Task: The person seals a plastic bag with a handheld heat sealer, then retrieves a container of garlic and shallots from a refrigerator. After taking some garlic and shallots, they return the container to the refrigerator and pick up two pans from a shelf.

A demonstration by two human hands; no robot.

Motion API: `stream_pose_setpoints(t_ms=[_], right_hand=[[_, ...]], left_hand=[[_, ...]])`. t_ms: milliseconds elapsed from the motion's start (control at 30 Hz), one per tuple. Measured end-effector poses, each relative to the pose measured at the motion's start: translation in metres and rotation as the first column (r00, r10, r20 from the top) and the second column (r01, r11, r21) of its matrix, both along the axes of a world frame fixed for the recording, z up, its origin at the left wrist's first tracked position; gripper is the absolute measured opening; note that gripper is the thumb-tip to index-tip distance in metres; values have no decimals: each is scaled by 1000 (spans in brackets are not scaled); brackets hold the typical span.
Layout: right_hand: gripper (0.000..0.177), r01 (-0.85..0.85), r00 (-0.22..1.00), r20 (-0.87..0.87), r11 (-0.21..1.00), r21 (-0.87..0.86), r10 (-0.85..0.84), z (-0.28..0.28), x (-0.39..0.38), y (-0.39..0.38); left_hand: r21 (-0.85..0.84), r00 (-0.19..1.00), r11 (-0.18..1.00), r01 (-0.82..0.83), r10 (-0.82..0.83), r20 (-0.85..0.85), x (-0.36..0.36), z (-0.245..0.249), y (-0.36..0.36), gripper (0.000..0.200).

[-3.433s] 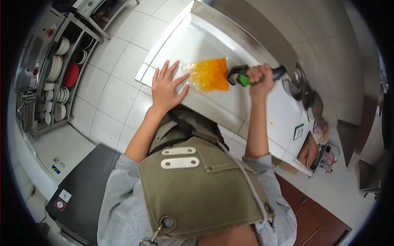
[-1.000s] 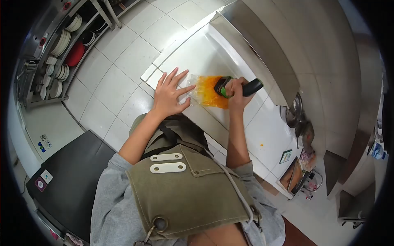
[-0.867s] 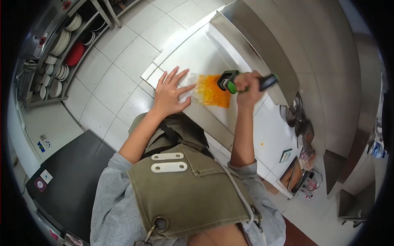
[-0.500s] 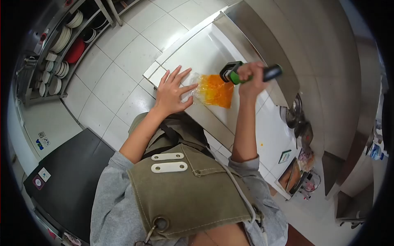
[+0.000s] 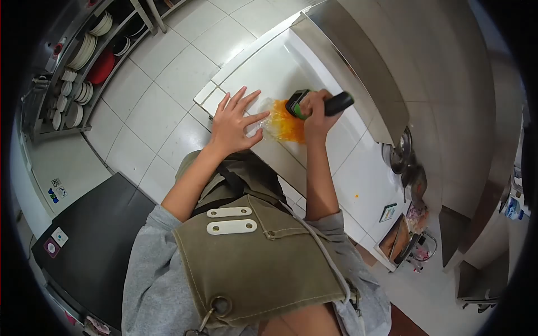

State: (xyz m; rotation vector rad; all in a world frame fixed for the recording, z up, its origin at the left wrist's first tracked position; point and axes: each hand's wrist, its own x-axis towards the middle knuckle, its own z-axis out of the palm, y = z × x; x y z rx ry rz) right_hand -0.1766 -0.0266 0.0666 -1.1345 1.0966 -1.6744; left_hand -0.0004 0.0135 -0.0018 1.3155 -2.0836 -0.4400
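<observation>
A clear plastic bag (image 5: 287, 127) with orange-yellow contents lies flat on the white tiled counter (image 5: 350, 159). My left hand (image 5: 231, 127) rests at its clear left end, fingers spread, with the thumb and forefinger beside the plastic. Wrapped around a black-and-green knife sharpener (image 5: 339, 103) is my right hand (image 5: 316, 116). The sharpener's blocky head is over the bag's upper right part and appears to touch it. My right hand and the tool cover some of the bag's right side.
A raised metal panel (image 5: 364, 67) runs along the counter's far right side. Pans (image 5: 400, 154) hang near its lower end, by a small green-edged card (image 5: 388, 212). Stacked plates (image 5: 84, 53) fill a rack at upper left. A black-topped unit (image 5: 101, 224) stands at lower left.
My right hand has brought the knife sharpener left and down, from the bag's right edge onto its orange part. My left hand has hardly moved.
</observation>
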Motion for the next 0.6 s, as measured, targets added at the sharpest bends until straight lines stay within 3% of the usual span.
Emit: stream_pose_setpoints(t_ms=[167,233,267,333,433,467,533,600], right_hand=[[27,-61,989,140,995,80,49,23,-8,-3],[25,-152,976,146,985,-80,163,25,1,12],[23,-21,996,82,999,-48,24,-3,11,18],[22,-103,992,-70,994,29,105,-11,9,21],[23,-110,993,52,978,176,103,8,-10,-4],[23,-107,994,49,980,166,100,21,-15,-5],[24,-220,940,261,975,-30,220,41,-21,1],[24,-229,936,247,967,-111,250,23,-16,13]], left_hand=[[-10,1000,1000,-7,7,17,-1,-1,-1,37],[3,1000,1000,-2,2,17,0,-2,1,37],[3,1000,1000,-3,3,20,1,-1,1,37],[4,1000,1000,9,-9,9,1,0,0,37],[-13,1000,1000,8,-8,8,0,-2,1,37],[-24,1000,1000,11,-10,6,1,-1,-1,37],[-12,1000,1000,10,-10,2,1,-3,1,36],[-3,1000,1000,7,-7,-1,1,-3,4,36]])
